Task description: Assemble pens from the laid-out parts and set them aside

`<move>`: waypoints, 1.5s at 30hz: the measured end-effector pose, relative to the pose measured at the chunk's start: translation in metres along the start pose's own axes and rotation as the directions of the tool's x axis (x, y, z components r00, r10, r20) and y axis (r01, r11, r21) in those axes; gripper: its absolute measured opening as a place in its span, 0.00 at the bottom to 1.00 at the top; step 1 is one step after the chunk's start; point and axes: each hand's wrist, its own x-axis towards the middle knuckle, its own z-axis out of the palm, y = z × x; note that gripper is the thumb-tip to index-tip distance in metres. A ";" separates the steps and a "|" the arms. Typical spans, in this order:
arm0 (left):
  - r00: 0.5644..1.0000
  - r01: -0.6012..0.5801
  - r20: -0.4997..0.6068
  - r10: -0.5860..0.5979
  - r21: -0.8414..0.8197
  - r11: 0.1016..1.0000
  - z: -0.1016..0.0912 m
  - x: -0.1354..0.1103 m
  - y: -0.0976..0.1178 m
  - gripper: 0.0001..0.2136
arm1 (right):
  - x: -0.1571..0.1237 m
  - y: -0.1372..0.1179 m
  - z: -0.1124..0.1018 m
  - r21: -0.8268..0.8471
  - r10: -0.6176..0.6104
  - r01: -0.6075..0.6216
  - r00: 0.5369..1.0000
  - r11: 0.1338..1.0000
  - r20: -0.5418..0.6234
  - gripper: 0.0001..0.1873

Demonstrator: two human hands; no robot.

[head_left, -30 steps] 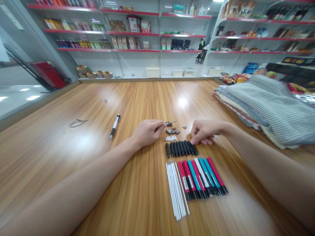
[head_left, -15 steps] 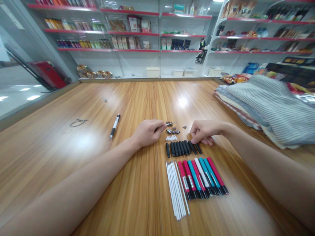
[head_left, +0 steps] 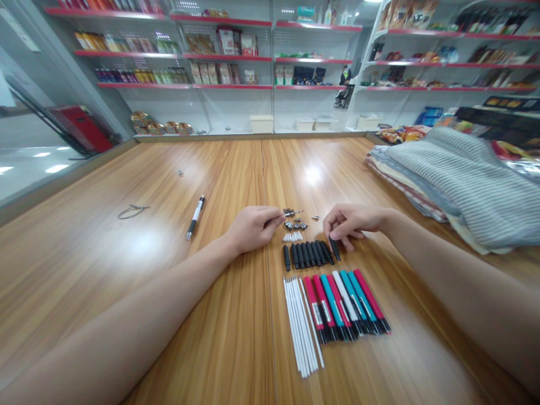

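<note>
My left hand (head_left: 252,227) pinches a small metal pen tip part (head_left: 291,213) just above a cluster of silver tips (head_left: 295,225) and white pieces (head_left: 292,237). My right hand (head_left: 351,223) has its fingers closed on a black grip piece (head_left: 334,247), lifted at the right end of a row of black grip pieces (head_left: 307,254). Nearer to me lie red, teal and white pen barrels (head_left: 348,304) side by side, and several white refill tubes (head_left: 301,323) to their left.
A finished white-and-black pen (head_left: 196,217) lies on the wooden table (head_left: 147,264) to the left, with a wire loop (head_left: 133,211) farther left. Folded striped cloths (head_left: 459,180) are stacked at the right. Store shelves (head_left: 236,67) line the back wall.
My right hand has taken the rightmost black grip piece out of the row and raised it slightly. My left hand stays put with the metal tip part.
</note>
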 end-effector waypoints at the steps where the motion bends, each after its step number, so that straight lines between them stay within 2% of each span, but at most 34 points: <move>1: 1.000 -0.001 0.000 0.001 -0.001 1.000 0.000 0.000 0.000 0.13 | 0.000 0.002 -0.001 0.040 -0.034 0.034 0.999 0.999 0.000 0.18; 5: 1.000 0.001 -0.001 -0.001 -0.011 1.000 -0.001 0.000 0.001 0.13 | -0.002 0.005 -0.004 0.151 -0.091 0.089 0.996 0.985 0.011 0.17; 12: 1.000 -0.019 -0.011 0.019 -0.017 1.000 0.001 0.000 -0.002 0.13 | -0.001 0.004 -0.002 0.174 -0.060 0.058 0.998 0.983 0.007 0.16; 14: 1.000 -0.027 -0.014 0.026 -0.011 1.000 0.002 0.000 -0.003 0.12 | 0.000 0.007 -0.003 0.208 -0.072 0.078 0.997 0.975 -0.036 0.14; 16: 0.999 -0.029 -0.015 0.029 -0.005 1.000 0.002 0.000 -0.004 0.12 | 0.004 0.010 -0.002 0.270 -0.082 0.117 0.987 0.956 -0.138 0.13; 18: 0.999 -0.030 -0.016 0.030 -0.004 1.000 0.002 0.000 -0.004 0.12 | 0.009 0.011 0.000 0.334 -0.102 0.202 0.950 0.921 -0.295 0.11; 19: 0.999 -0.032 -0.016 0.032 -0.005 0.999 0.002 0.000 -0.003 0.12 | 0.013 0.012 0.002 0.357 -0.119 0.266 0.916 0.895 -0.384 0.11; 23: 1.000 -0.022 -0.014 0.022 0.001 1.000 0.002 -0.001 -0.003 0.12 | 0.029 0.007 0.013 0.358 -0.159 0.522 0.708 0.774 -0.688 0.18; 26: 1.000 -0.013 -0.006 0.013 0.013 1.000 0.001 -0.001 -0.003 0.12 | 0.038 0.001 0.024 0.296 -0.134 0.591 0.575 0.751 -0.807 0.18; 28: 1.000 -0.010 0.002 0.010 0.017 1.000 0.001 -0.001 -0.003 0.12 | 0.041 -0.002 0.030 0.239 -0.155 0.606 0.524 0.759 -0.837 0.16; 31: 1.000 -0.002 0.008 0.002 0.024 1.000 0.001 0.000 -0.003 0.13 | 0.042 -0.003 0.036 0.180 -0.190 0.616 0.486 0.767 -0.853 0.15; 35: 1.000 0.004 0.013 -0.004 0.031 0.999 0.001 0.000 -0.003 0.13 | 0.042 -0.002 0.038 0.169 -0.206 0.643 0.465 0.747 -0.861 0.15; 40: 1.000 0.008 0.019 -0.008 0.040 0.999 0.002 0.001 -0.004 0.13 | 0.044 0.000 0.038 0.136 -0.237 0.650 0.452 0.747 -0.860 0.15; 45: 1.000 0.006 0.021 -0.007 0.040 0.999 0.002 0.001 -0.003 0.13 | 0.047 0.000 0.040 0.136 -0.250 0.652 0.463 0.746 -0.851 0.16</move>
